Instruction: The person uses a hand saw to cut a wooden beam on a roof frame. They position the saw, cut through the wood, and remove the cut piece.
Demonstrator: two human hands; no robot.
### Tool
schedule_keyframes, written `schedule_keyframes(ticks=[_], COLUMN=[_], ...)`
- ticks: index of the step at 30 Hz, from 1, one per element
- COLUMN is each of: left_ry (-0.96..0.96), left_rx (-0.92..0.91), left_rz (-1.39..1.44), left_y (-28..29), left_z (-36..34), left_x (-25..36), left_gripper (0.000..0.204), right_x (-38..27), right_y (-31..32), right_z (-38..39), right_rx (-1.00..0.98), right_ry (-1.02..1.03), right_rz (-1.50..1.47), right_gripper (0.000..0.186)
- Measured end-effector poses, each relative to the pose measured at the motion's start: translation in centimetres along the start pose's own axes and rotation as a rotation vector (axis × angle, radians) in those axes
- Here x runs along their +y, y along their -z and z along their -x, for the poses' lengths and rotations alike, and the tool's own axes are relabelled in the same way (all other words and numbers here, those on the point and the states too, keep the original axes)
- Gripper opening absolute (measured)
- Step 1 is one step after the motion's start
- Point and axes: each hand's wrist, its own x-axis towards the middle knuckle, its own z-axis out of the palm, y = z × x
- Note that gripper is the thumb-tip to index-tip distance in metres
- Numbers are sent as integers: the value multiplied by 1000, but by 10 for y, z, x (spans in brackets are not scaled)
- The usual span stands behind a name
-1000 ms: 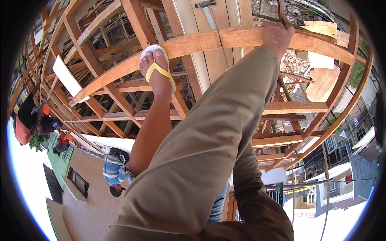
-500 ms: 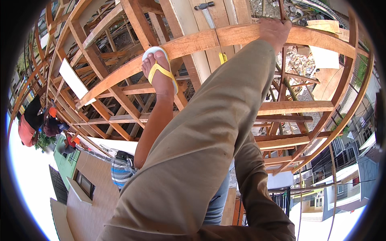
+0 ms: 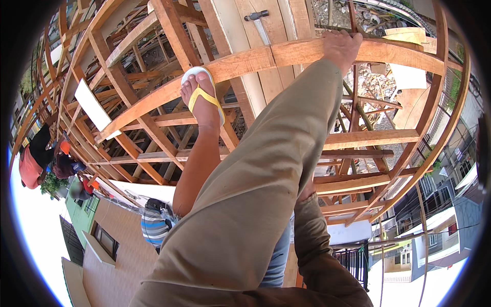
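Observation:
My left hand [image 3: 341, 47] is closed over the top of a long curved-looking wooden beam [image 3: 245, 62], its knuckles at the far edge. The long khaki left sleeve [image 3: 255, 179] crosses the middle of the view. Below it, at the right, part of my right hand [image 3: 308, 190] shows beyond its cuff; the fingers are hidden behind the left sleeve. My left foot, in a yellow-strapped flip-flop [image 3: 203, 97], rests against the beam. Just beyond the beam a hammer [image 3: 260, 26] lies on pale planks [image 3: 271, 79], its handle partly hidden by the beam.
Open timber framing [image 3: 123, 82] spreads on both sides, with gaps showing rubble [image 3: 376, 84] below. A white board [image 3: 96, 110] leans at the left. Several people [image 3: 33, 163] are among the timbers at far left. A striped bag [image 3: 154, 225] is beside my leg.
The right forearm has moved up and left, and part of the right hand now shows. The left hand keeps its hold on the beam. A yellow thing beside the sleeve is out of sight.

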Motion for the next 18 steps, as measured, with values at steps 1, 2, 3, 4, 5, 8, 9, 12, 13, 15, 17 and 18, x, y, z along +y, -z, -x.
schedule_keyframes(ticks=[1, 2, 3, 4, 5, 8, 9, 12, 13, 15, 17, 18], left_ry=[46, 30, 34, 39, 73, -21, -1, -11, 6, 53, 51, 18], left_rx=[-51, -33, -43, -53, -63, -70, -34, -55, -19, -31, -19, -31], left_rz=[68, 27, 3, -21, -20, -1, 26, 33, 16, -4, -17, -14], left_y=[-5, -1, -8, -12, -5, -1, 0, 4, 0, -5, -6, -1], left_z=[7, -3, -2, 0, 8, 4, 9, 11, 9, 1, 12, 9], left_x=[-3, 1, 10, 13, 6, 18, 9, 11, 4, 5, 5, 8], left_gripper=[35, 35, 36, 37, 38, 39, 38, 36, 34, 34, 33, 33], right_x=[10, 16, 22, 41, 63, 82, 64, 23, 23, 29, 36, 37], right_y=[4, 5, 7, -1, -2, -20, -21, -26, -20, 1, -2, -10], right_z=[26, 46, 67, 64, 64, 16, 5, 2, 37, 98, 81, 54], right_rx=[-1, 51, 91, 38, -56, -112, -117, -55, 10, 130, 114, 84], right_ry=[13, 20, 24, -102, -214, -366, -295, -152, -100, 10, -11, -41], right_rz=[-20, -49, -75, -135, -173, -298, -284, -242, -168, -64, -114, -115], right_gripper=[44, 44, 45, 42, 39, 33, 32, 33, 36, 42, 43, 42])
